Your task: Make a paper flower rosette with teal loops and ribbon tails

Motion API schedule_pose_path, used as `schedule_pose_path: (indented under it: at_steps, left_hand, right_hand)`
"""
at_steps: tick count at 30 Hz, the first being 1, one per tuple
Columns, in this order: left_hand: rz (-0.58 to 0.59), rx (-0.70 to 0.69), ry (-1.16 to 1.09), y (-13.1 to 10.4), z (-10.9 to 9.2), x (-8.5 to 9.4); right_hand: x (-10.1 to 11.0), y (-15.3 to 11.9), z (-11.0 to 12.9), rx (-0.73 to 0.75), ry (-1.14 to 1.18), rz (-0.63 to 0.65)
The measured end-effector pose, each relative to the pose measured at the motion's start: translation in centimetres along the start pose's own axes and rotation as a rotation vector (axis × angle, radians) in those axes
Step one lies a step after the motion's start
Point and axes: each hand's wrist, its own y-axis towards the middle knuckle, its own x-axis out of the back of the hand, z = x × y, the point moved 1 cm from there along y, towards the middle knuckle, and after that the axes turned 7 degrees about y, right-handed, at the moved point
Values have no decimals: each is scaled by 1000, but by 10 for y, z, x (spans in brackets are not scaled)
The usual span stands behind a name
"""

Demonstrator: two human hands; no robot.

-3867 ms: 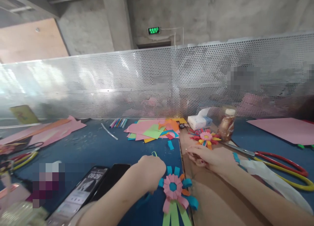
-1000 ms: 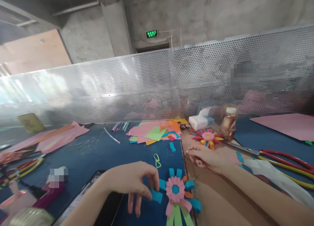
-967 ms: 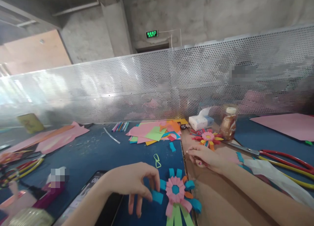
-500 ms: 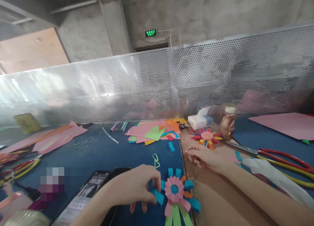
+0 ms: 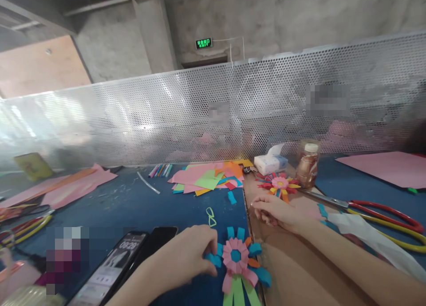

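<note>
On the table edge in front of me lies a paper flower (image 5: pixel 234 255) with a pink ring, a blue centre, blue and orange loops, and green strips hanging below. My left hand (image 5: pixel 196 257) is at its left side, thumb and fingers closed on a small blue paper strip (image 5: pixel 213 260) beside the blue loops. My right hand (image 5: pixel 274 212) rests on the brown cardboard (image 5: pixel 289 261) with curled fingers; what they hold, if anything, is hidden. Just beyond it sits a second paper flower (image 5: pixel 280 182) in red, yellow and pink.
Large scissors (image 5: pixel 376 213) lie to the right, near a brown jar (image 5: pixel 308 166) and a tissue box (image 5: pixel 271 163). Coloured paper sheets (image 5: pixel 199 178) and markers (image 5: pixel 160 170) are further back. Two phones lie left, one lit (image 5: pixel 113 261). A perforated metal screen (image 5: pixel 166 124) stands behind.
The blue strip in my left hand has shifted slightly upward, and the fingers have drawn closer around it. My right hand stays in place.
</note>
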Motion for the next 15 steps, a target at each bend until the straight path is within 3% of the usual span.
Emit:
schedule_pose_path:
  at_steps: [4,10,15]
  left_hand:
    - [9,2,-74,2,3,-5]
    - [-53,-18,58,-1,-4,-1]
    - [-51,-28,28,-1,-5,-1]
  right_hand:
    - [0,0,0,2,-12,1]
    - [-1,-1,1,-4,-21,-2]
    - [-2,-3,3,2,-31,6]
